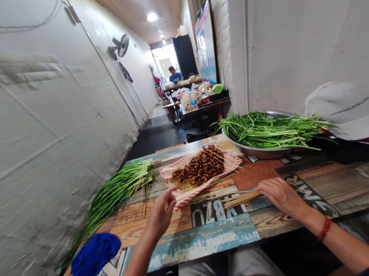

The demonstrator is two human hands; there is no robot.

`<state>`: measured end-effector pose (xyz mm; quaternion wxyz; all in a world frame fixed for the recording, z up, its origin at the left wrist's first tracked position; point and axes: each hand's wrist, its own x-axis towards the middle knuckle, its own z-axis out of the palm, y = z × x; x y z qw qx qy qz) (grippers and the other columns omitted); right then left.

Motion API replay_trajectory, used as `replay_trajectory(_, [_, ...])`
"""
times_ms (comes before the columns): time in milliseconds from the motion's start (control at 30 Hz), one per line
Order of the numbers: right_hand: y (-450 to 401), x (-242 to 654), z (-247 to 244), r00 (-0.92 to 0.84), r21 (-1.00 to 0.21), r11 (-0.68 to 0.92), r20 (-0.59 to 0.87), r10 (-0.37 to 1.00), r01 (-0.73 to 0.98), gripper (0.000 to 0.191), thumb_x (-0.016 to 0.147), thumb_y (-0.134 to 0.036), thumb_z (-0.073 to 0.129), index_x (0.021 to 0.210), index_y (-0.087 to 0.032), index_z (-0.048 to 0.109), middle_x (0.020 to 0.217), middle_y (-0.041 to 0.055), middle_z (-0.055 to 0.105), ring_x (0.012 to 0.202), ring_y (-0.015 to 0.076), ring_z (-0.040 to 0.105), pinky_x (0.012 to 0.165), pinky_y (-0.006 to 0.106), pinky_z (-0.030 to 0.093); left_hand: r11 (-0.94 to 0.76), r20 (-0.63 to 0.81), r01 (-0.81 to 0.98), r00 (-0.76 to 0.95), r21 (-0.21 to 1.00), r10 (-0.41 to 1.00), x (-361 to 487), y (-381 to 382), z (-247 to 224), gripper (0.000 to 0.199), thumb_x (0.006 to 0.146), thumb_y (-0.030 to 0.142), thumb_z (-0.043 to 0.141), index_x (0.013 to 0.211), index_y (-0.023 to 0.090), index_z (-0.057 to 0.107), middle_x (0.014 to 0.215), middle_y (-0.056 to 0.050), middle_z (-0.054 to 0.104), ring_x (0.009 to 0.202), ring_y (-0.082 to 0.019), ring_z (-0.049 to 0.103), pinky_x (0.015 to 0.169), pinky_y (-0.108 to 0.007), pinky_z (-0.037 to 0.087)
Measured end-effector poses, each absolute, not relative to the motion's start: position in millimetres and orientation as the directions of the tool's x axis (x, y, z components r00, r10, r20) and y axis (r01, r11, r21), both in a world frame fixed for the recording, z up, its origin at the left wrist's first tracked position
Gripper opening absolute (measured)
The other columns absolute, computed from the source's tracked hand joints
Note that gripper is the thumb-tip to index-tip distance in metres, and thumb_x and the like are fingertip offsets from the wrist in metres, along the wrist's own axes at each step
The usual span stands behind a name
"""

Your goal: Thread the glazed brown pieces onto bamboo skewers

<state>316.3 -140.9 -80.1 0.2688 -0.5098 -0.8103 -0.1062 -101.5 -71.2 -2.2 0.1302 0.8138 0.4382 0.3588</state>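
On a red-and-white striped tray (pixel 181 197) lies a heap of small dark brown pieces (pixel 203 165), with thin sticks at its right side. My left hand (pixel 162 211) is at the tray's near left edge, fingers bent and partly apart; nothing shows in it. My right hand (pixel 280 193) has its fingers pressed together over the right end of a bundle of thin wooden sticks (pixel 240 198) on the table, in front of the tray. Skewers with green stalks (pixel 122 187) lie left of the tray.
A metal bowl (pixel 261 152) of long green stalks (pixel 272 129) stands at the back right, beside a white cap (pixel 346 107). A blue cloth (pixel 94 261) lies at the table's left front. A person (pixel 175 75) sits at a far table.
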Motion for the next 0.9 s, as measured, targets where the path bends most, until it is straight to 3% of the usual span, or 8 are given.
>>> replay_trajectory(167, [-144.2,320.6,-68.7,-0.305,-0.137,0.438,0.536,0.787,0.888,0.020,0.097,-0.020,0.044,0.094,-0.022,0.063,0.091,0.0055,0.069,0.084,0.0191,0.063,0.077,0.034,0.042,-0.552,0.512,0.648,0.278,0.524,0.813,-118.9,-82.8,11.9,0.035,0.087,0.029,0.053,0.120,0.021,0.058,0.076,0.000,0.062,0.069,-0.014,0.060,0.069,-0.026,0.048])
replay_trajectory(333, [-144.2,276.8,-28.3,-0.252,-0.154,0.467,0.675,0.694,0.871,0.020,0.097,-0.021,0.046,0.109,-0.021,0.062,0.107,0.0089,0.069,0.099,0.0216,0.063,0.086,0.037,0.045,-0.627,0.536,0.621,0.363,0.471,0.762,-100.7,-92.6,13.0,0.038,0.090,0.023,0.049,0.127,0.021,0.054,0.080,-0.002,0.062,0.074,-0.015,0.059,0.073,-0.028,0.048])
replay_trajectory(500, [-137.4,202.9,-0.3,-0.423,-0.124,0.654,0.671,0.609,0.746,0.027,0.096,-0.021,0.049,0.121,-0.021,0.059,0.114,0.0107,0.067,0.105,0.0236,0.061,0.091,0.040,0.046,-0.690,0.505,0.586,0.479,0.425,0.718,-83.3,-107.3,19.0,0.040,0.093,0.020,0.046,0.132,0.021,0.050,0.088,-0.004,0.064,0.081,-0.015,0.059,0.078,-0.030,0.049])
replay_trajectory(633, [-133.9,157.6,-11.4,-0.569,-0.145,0.758,0.575,0.587,0.636,0.029,0.095,-0.017,0.049,0.122,-0.018,0.060,0.099,0.0092,0.070,0.088,0.0203,0.065,0.078,0.033,0.051,-0.678,0.477,0.570,0.484,0.464,0.734,-91.8,-119.5,20.6,0.040,0.093,0.021,0.046,0.133,0.023,0.050,0.092,-0.004,0.064,0.084,-0.014,0.060,0.081,-0.029,0.049])
replay_trajectory(700, [-133.1,144.4,-20.6,-0.609,-0.194,0.787,0.535,0.585,0.585,0.034,0.094,-0.013,0.046,0.125,-0.020,0.059,0.089,0.0062,0.070,0.076,0.0169,0.066,0.068,0.027,0.051,-0.642,0.458,0.568,0.451,0.515,0.766,-102.5,-123.8,18.3,0.042,0.092,0.022,0.048,0.134,0.023,0.050,0.090,-0.003,0.064,0.082,-0.013,0.060,0.080,-0.029,0.050])
replay_trajectory(800, [-128.1,137.5,-27.8,-0.592,-0.342,0.796,0.537,0.602,0.500,0.040,0.094,-0.013,0.042,0.130,-0.022,0.056,0.092,0.0068,0.071,0.079,0.0176,0.068,0.069,0.028,0.052,-0.530,0.416,0.559,0.328,0.638,0.848,-119.5,-126.3,13.6,0.043,0.089,0.026,0.054,0.132,0.021,0.052,0.088,-0.003,0.064,0.082,-0.014,0.061,0.082,-0.031,0.050])
replay_trajectory(867, [-118.5,140.0,-27.2,-0.475,-0.527,0.729,0.553,0.685,0.438,0.037,0.095,-0.019,0.038,0.125,-0.021,0.059,0.089,0.0070,0.070,0.078,0.0177,0.068,0.070,0.029,0.054,-0.414,0.373,0.520,0.188,0.747,0.909,-127.9,-123.9,10.2,0.044,0.087,0.032,0.058,0.129,0.018,0.054,0.089,-0.004,0.064,0.085,-0.015,0.062,0.083,-0.032,0.050])
replay_trajectory(900, [-111.5,142.4,-25.9,-0.387,-0.650,0.646,0.520,0.762,0.400,0.035,0.096,-0.023,0.037,0.123,-0.021,0.060,0.080,0.0047,0.068,0.067,0.0154,0.066,0.064,0.028,0.053,-0.347,0.332,0.485,0.120,0.803,0.936,-130.7,-121.5,8.3,0.045,0.085,0.034,0.059,0.127,0.018,0.055,0.091,-0.005,0.064,0.085,-0.016,0.062,0.081,-0.031,0.050])
